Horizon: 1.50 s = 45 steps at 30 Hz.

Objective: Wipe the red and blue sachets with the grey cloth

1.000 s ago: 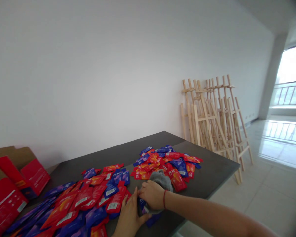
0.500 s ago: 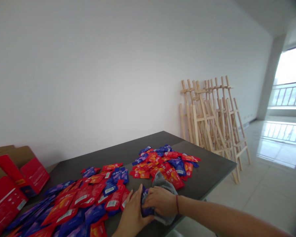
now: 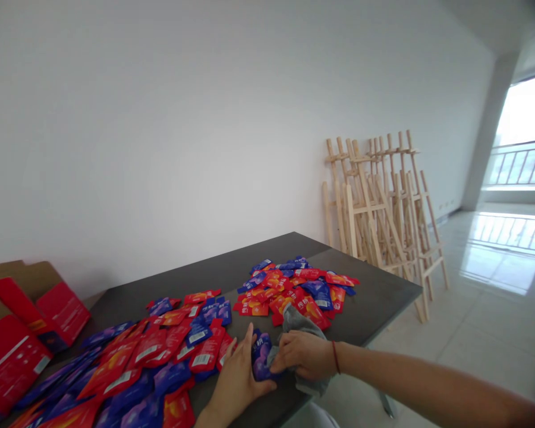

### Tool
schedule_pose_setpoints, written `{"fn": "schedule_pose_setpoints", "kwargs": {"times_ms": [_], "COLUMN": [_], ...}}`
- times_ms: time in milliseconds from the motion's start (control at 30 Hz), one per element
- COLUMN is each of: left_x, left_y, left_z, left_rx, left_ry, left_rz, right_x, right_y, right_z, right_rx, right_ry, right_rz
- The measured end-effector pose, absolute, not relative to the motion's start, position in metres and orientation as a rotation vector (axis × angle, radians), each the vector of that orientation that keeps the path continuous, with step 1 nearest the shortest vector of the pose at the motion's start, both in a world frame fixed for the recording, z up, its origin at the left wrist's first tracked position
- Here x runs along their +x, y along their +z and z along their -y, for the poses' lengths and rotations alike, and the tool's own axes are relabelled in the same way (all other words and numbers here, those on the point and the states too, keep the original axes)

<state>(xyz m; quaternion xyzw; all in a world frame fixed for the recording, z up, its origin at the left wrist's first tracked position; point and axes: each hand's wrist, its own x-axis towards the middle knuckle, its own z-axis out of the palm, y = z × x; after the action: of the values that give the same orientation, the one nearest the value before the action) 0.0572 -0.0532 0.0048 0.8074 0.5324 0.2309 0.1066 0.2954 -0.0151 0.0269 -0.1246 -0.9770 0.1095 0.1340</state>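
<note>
A blue-purple pouch (image 3: pixel 261 355) lies on the dark table between my two hands. My left hand (image 3: pixel 238 377) holds it at its left side, index finger along the upper left edge and thumb by the lower edge. In my right hand (image 3: pixel 301 355) is a bunched grey cloth (image 3: pixel 310 324), with the fingers closed on it. A part of the cloth under the fingertips touches the pouch's right side. Left of my left hand spreads a large heap of red and blue pouches (image 3: pixel 151 348). Beyond the cloth lies a smaller heap of such pouches (image 3: pixel 289 291).
Opened red cardboard boxes (image 3: pixel 22 345) stand at the table's left end. The dark tabletop (image 3: pixel 232 276) ends at a right edge above the tiled floor (image 3: pixel 450 321). Several wooden easels (image 3: pixel 378 208) lean by the white wall (image 3: pixel 182 148). A window with a railing is at far right.
My right hand has moved right with the cloth, exposing more of the blue pouch. My left hand stays beside the pouch. The view has shifted slightly.
</note>
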Motion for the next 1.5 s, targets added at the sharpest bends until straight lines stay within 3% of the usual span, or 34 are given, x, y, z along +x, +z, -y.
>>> {"fn": "schedule_pose_setpoints", "kwargs": {"times_ms": [400,800,1167,1500], "left_x": [0.062,0.063,0.064,0.091], "left_y": [0.010,0.010,0.016,0.057], "left_z": [0.057,0.056,0.061,0.066], "left_rx": [2.336,2.328,2.311,2.568], "left_ry": [0.669,0.604,0.583,0.203], "left_rz": [-1.589,-1.631,-1.650,-1.794], "right_x": [0.234,0.289,0.226,0.266], "right_y": [0.035,0.014,0.033,0.005], "right_z": [-0.004,0.030,-0.014,-0.008], "right_rx": [-0.900,-0.444,-1.001,-0.833], "right_ry": [-0.042,0.171,-0.059,0.380], "right_rz": [2.791,2.830,2.788,2.334]}}
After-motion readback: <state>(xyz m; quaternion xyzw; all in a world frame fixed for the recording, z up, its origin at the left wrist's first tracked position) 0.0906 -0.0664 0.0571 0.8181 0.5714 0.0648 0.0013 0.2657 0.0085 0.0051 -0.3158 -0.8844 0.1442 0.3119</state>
